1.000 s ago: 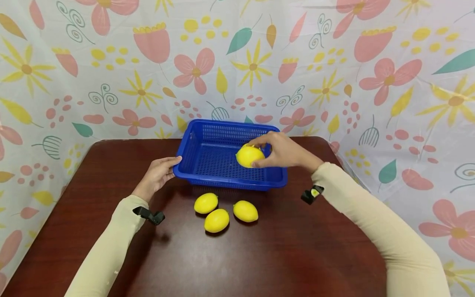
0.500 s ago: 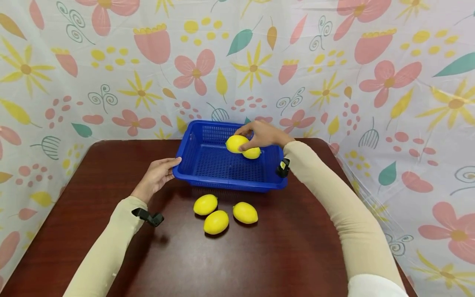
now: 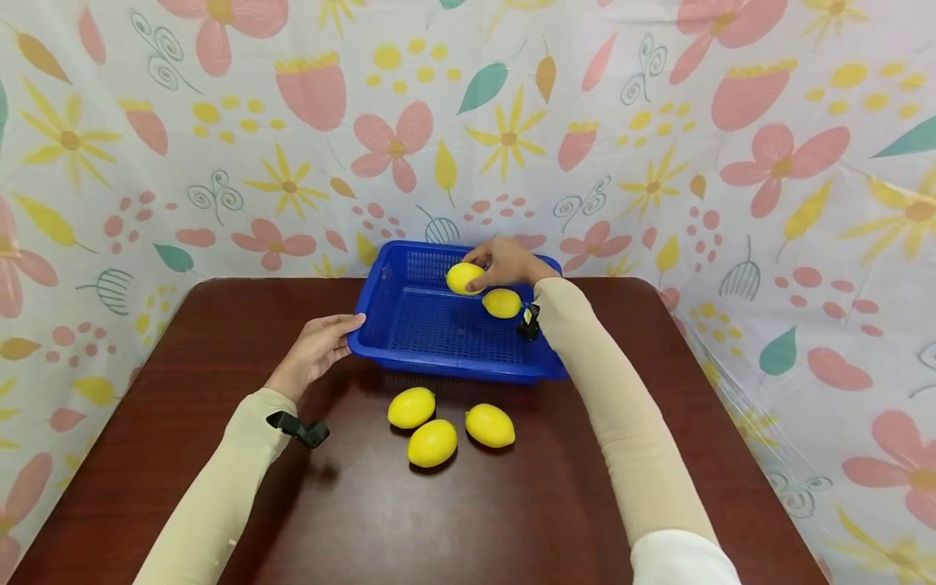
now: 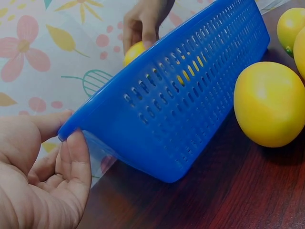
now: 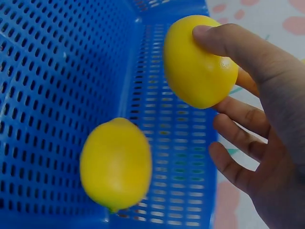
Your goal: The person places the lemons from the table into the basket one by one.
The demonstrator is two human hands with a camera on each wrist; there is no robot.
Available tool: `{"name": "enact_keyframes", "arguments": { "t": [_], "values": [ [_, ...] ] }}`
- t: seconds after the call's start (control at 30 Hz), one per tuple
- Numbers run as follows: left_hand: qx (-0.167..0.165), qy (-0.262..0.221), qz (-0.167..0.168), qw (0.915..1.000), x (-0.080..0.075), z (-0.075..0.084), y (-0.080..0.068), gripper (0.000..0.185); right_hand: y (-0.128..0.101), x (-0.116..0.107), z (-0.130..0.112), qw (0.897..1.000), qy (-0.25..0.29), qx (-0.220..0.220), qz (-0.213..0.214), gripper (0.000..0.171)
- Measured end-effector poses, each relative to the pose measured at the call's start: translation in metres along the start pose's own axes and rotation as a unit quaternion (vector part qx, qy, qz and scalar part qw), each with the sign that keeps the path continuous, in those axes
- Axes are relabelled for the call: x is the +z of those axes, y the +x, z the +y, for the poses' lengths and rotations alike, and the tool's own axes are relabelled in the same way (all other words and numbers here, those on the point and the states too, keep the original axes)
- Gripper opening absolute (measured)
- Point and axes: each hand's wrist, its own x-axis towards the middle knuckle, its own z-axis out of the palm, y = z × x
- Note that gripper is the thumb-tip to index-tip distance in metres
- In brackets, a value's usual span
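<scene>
A: R fingers [image 5: 245, 117], quick: doing what?

B: Grasping a lemon [image 3: 463, 278], thumb [image 5: 238, 45] on 1 side, some fingertips spread off it. It's inside the basket [image 3: 446, 367], nr the back wall [image 3: 424, 264]; can't tell if it's touching the bottom [image 3: 417, 321].

A: & L fingers [image 4: 78, 157]?

B: Pinching the basket's rim [image 4: 121, 81], L end. Firm but light is best IMO: steadies it w/o tipping.

A: Best way to let go?

B: Lower till the weight's on the bottom, then thumb off 1st. Let go too high & it'd prob roll.

A: Anything to dodge?

B: Yep, the second lemon [image 3: 501, 303], just beside it, R & fwd. Bare bottom shows on the L, so I'd set down that way.

A: & after?

B: 3 more lemons [image 3: 411, 408] [image 3: 432, 443] [image 3: 490, 426] sit on the bench [image 3: 548, 504] in front of the basket. I'd lift the hand well over the rim, so nothing clips.
</scene>
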Motion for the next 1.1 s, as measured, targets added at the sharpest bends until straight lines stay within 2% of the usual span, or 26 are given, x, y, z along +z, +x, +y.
{"name": "enact_keyframes", "arguments": {
  "t": [0.33, 0.5, 0.73, 0.83, 1.0, 1.1],
  "values": [
    [-0.002, -0.001, 0.003, 1.0, -0.001, -0.004, 0.0, 0.038, 0.017, 0.04, 0.011, 0.998, 0.006, 0.057, 0.003, 0.056],
    [0.01, -0.007, 0.001, 0.9999, -0.001, 0.0, 0.0, 0.03, 0.025, 0.049, 0.013, 0.997, -0.019, 0.074, 0.023, 0.056],
    [0.005, -0.016, 0.002, 0.9999, 0.002, -0.003, 0.001, 0.015, 0.029, 0.058, 0.014, 0.996, -0.04, 0.083, 0.018, 0.056],
    [0.008, -0.018, -0.001, 0.9998, 0.002, -0.002, 0.001, 0.018, 0.029, 0.059, 0.012, 0.995, -0.05, 0.081, 0.013, 0.056],
    [0.012, -0.017, -0.005, 0.9998, 0.001, -0.001, 0.0, 0.034, 0.029, 0.063, 0.011, 0.993, -0.067, 0.096, 0.006, 0.06],
    [0.009, -0.016, 0.0, 0.9998, 0.0, -0.001, 0.001, 0.029, 0.028, 0.062, 0.012, 0.992, -0.065, 0.104, 0.005, 0.066]
  ]
}}
